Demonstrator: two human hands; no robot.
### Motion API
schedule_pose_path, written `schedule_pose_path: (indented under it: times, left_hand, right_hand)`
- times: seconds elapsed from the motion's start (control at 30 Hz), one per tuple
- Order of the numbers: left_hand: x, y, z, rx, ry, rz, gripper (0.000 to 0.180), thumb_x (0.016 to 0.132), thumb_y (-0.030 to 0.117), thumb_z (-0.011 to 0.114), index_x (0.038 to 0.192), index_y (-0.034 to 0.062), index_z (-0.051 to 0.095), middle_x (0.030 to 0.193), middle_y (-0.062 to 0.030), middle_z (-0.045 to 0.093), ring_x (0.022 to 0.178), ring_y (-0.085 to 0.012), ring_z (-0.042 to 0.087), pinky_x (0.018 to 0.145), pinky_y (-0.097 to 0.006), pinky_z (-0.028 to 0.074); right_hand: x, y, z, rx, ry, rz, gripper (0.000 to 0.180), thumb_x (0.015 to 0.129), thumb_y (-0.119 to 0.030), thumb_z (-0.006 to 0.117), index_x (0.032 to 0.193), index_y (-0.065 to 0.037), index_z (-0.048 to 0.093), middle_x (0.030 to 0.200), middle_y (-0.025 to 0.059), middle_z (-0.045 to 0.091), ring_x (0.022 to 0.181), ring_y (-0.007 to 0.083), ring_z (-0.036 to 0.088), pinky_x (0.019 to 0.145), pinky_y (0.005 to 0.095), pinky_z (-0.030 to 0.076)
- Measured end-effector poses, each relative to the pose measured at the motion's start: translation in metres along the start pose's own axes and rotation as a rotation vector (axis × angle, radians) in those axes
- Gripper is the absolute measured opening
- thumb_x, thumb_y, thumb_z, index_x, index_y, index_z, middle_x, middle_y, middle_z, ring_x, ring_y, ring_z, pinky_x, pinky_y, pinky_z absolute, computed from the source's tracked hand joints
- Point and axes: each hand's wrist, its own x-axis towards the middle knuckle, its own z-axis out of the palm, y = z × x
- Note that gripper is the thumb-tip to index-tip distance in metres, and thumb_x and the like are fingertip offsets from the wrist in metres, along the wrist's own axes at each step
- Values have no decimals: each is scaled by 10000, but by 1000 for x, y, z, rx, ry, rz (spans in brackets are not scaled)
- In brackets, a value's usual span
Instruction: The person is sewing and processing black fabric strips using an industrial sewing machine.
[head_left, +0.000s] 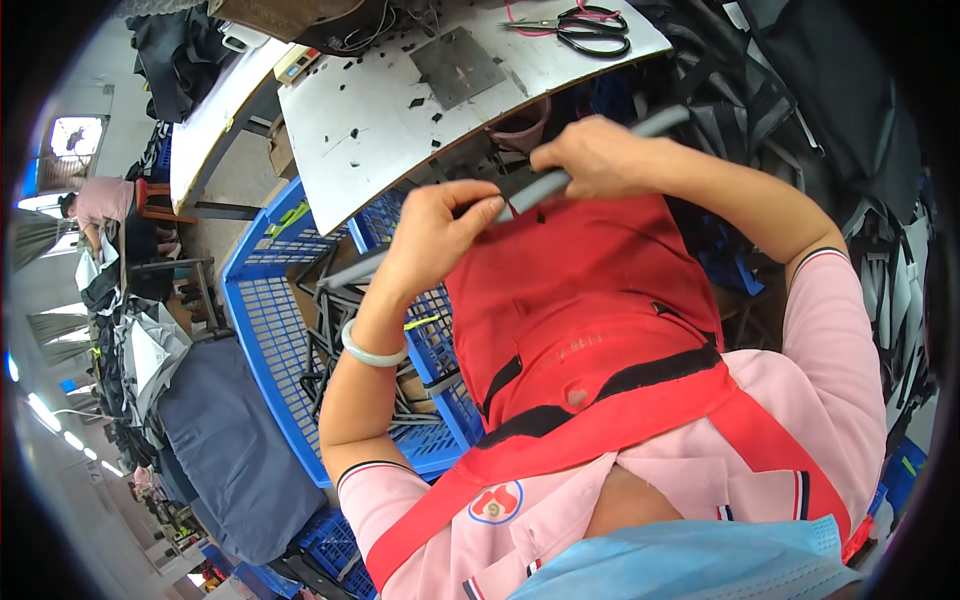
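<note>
Both hands, the left hand (432,228) and right hand (590,155), pinch a grey strip (545,183) taut over the red apron (580,290), below the table's (350,150) near edge.

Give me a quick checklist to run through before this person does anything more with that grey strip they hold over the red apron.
1. Left hand has a grip on the grey strip: ok, fingers pinch it near its middle.
2. Right hand has a grip too: ok, closed around the strip further up.
3. Strip runs free between the hands: ok, nothing lies across it there.
4. Scissors within sight: ok, they lie on the white table, apart from both hands.
5. Blue crate of more grey strips at the left side: ok, it sits below the left forearm.
6. Small dark mark on the strip by the left thumb: cannot tell what it is.
</note>
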Motion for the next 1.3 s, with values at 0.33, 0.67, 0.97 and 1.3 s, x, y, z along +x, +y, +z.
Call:
schedule_pose_path:
  times: [0.33,0.67,0.97,1.3]
  left_hand:
    - [82,17,-47,152,414,138,302,889,244,661,1023,-23,702,778,-124,706,701,-179,660,667,-293,500]
    - [134,-5,-60,4,423,115,296,868,252,693,1000,-11,725,705,-60,685,559,-83,571,525,-241,447]
    - [148,-11,-69,-11,431,167,285,859,246,696,989,-5,736,699,-67,688,560,-94,582,542,-243,482]
    - [121,-9,-74,396,365,188,251,865,217,696,1001,9,728,836,-94,722,714,-130,635,680,-267,499]
  right_hand:
    - [51,41,-70,-605,689,-178,229,802,-203,680,970,-47,679,788,174,674,743,329,661,669,437,517]
    - [91,73,-81,-329,502,51,284,760,-299,693,920,-65,708,793,192,676,782,376,663,690,465,518]
    - [94,77,-92,-251,554,3,317,759,-333,709,959,-87,726,783,177,678,781,368,660,690,451,518]
    - [80,68,-52,-162,352,49,412,808,-398,680,1035,-53,677,911,219,682,896,399,651,765,450,514]
